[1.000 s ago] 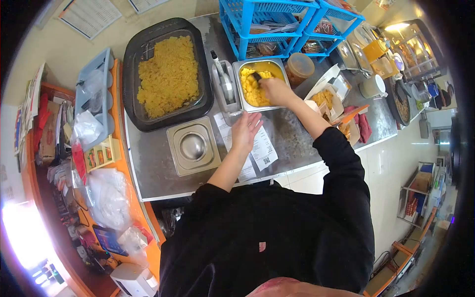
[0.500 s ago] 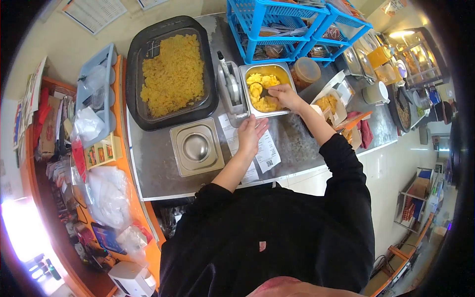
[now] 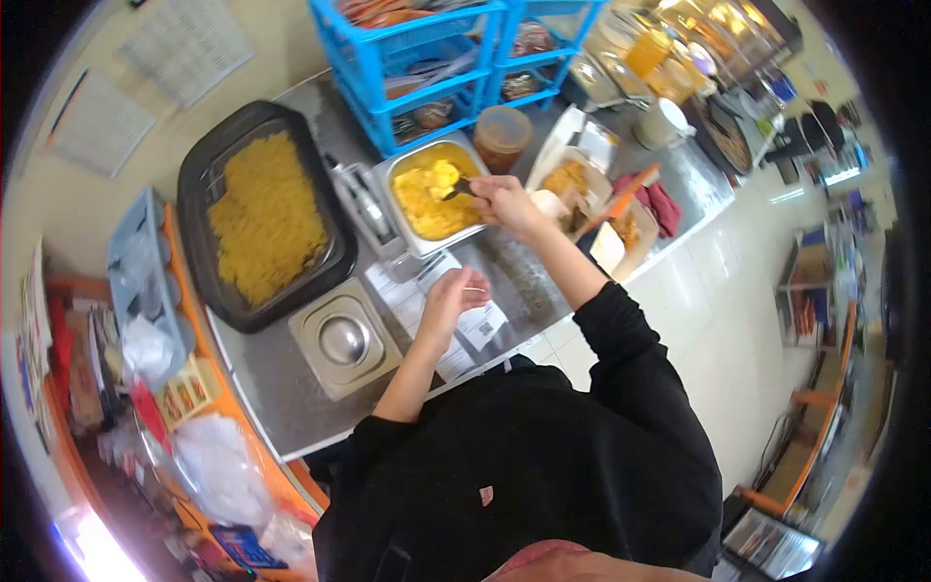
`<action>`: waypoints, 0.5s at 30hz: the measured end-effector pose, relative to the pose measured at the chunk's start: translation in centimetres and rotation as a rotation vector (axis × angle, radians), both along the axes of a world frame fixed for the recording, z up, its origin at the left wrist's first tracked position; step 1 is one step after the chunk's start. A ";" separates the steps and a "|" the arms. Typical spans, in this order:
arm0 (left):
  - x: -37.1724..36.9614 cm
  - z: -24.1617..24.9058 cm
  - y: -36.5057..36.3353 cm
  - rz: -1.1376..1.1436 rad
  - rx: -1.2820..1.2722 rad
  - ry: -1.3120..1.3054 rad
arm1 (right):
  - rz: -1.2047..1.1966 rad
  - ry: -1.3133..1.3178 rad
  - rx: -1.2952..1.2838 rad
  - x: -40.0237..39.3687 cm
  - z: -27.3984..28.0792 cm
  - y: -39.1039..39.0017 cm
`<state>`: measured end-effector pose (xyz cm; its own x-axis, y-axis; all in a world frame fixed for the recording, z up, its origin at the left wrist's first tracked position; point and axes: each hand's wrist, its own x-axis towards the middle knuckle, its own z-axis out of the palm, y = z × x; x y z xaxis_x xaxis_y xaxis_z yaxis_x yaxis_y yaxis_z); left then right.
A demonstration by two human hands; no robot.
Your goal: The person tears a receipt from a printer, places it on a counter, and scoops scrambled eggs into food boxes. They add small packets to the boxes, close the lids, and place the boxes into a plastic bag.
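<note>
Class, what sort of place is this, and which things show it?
Probably a takeaway kitchen, judging by the pan and black tray, both holding yellow food, and the open food boxes.

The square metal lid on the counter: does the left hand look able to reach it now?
Probably yes: the left hand is close to the lid, only flat papers seem to lie between them, and nothing covers it.

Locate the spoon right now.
In the head view's upper middle, the spoon is in the right hand, over the yellow food in the steel pan.
</note>
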<state>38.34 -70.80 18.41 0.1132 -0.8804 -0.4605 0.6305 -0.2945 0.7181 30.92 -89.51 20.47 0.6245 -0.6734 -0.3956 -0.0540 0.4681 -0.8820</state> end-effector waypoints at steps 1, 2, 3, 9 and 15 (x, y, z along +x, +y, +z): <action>-0.5 0.4 -0.2 -0.085 -0.057 -0.140 | 0.002 -0.072 0.037 -0.7 0.3 0.0; -1.2 0.7 -0.8 -0.132 -0.146 -0.321 | 0.013 -0.145 0.073 -1.4 1.2 0.3; -2.1 0.9 -1.6 -0.172 -0.235 -0.503 | -0.028 -0.140 0.063 -2.1 2.6 0.7; -6.7 0.2 -10.5 -0.151 -0.744 -1.636 | -0.123 -0.140 -0.039 -9.0 8.3 1.0; -7.6 -3.7 -14.4 -0.305 -0.692 -1.727 | -0.225 -0.076 -0.007 -15.3 6.7 1.0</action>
